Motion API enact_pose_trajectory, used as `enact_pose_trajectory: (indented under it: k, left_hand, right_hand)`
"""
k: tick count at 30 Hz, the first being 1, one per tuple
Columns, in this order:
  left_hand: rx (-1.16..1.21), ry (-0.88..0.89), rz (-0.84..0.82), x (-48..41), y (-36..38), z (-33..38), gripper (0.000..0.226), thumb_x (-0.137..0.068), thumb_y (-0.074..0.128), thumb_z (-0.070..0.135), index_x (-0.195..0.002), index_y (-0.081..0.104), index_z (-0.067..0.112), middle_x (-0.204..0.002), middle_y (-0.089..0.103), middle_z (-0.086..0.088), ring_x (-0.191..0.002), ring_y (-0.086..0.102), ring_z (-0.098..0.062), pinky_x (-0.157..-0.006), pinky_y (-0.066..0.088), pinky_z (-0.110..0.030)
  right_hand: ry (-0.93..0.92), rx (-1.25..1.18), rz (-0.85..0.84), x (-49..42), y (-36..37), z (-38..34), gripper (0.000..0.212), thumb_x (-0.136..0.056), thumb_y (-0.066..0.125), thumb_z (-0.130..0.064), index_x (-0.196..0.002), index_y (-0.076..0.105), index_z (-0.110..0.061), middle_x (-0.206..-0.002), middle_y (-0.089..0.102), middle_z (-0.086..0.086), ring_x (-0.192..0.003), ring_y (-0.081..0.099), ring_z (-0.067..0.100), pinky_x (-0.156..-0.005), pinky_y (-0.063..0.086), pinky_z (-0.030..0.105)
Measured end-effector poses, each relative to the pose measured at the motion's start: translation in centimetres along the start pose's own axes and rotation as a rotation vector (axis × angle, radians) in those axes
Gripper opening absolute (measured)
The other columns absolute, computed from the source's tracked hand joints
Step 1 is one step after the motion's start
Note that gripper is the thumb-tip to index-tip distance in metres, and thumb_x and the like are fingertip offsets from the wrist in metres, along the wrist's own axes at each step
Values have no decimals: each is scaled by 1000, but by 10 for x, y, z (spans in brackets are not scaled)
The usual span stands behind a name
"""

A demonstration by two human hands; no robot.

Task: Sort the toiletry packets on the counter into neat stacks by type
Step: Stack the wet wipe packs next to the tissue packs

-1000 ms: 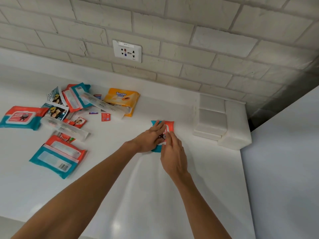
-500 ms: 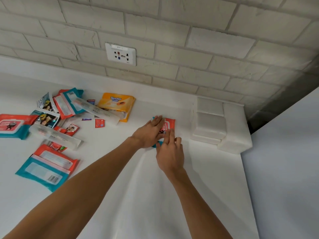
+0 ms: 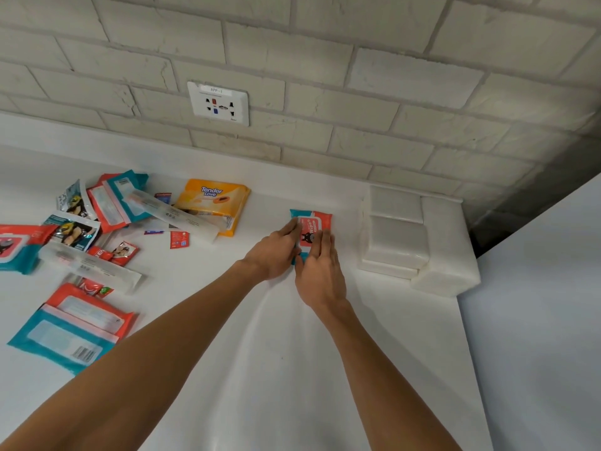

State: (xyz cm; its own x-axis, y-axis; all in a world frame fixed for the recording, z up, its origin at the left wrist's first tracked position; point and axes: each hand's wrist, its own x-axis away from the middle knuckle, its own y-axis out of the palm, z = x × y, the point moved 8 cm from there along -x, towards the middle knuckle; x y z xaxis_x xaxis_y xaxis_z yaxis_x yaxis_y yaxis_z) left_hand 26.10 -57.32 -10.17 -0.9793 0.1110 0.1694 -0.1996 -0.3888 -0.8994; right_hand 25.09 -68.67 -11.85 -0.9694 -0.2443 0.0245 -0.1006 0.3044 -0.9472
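I see wipes packet [image 3: 313, 222] at frame centre on counter [image 3: 276, 369]; left hand [image 3: 276, 255] touching its left edge, right hand [image 3: 320, 275] flat on its near part. Right of it, apart: stacked packs [image 3: 396, 242] by wall. Left of it: Tender Love pack [image 3: 211, 200], single sachet [image 3: 179, 239] just in front. Far left: loose pile [image 3: 97, 216], packets overlapping. Lower left: large wipes pack [image 3: 71, 327]. Socket [image 3: 218, 104] on wall above Tender Love pack.
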Motion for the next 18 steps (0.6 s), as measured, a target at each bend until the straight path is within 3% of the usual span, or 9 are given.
enact_pose_trajectory:
  k: [9, 18]
  left_hand:
    - [94, -74, -65, -20, -1, -5, 64, -109, 23, 49, -162, -6, 27, -152, 47, -7, -109, 61, -19, -96, 56, -36]
    - [126, -99, -79, -30, -4, 1, 63, -109, 23, 46, -162, -4, 25, -155, 44, -4, -121, 59, -19, -98, 52, -34]
  right_hand:
    - [-11, 27, 0, -20, 6, 8, 85, -109, 39, -47, -163, -11, -6, -174, -4, 13, -161, 4, 29, -127, 11, 37]
    - [-60, 177, -14, -32, 5, 11, 79, -110, 32, -44, -163, -9, -2, -172, 0, 20, -160, 8, 35, -128, 10, 42]
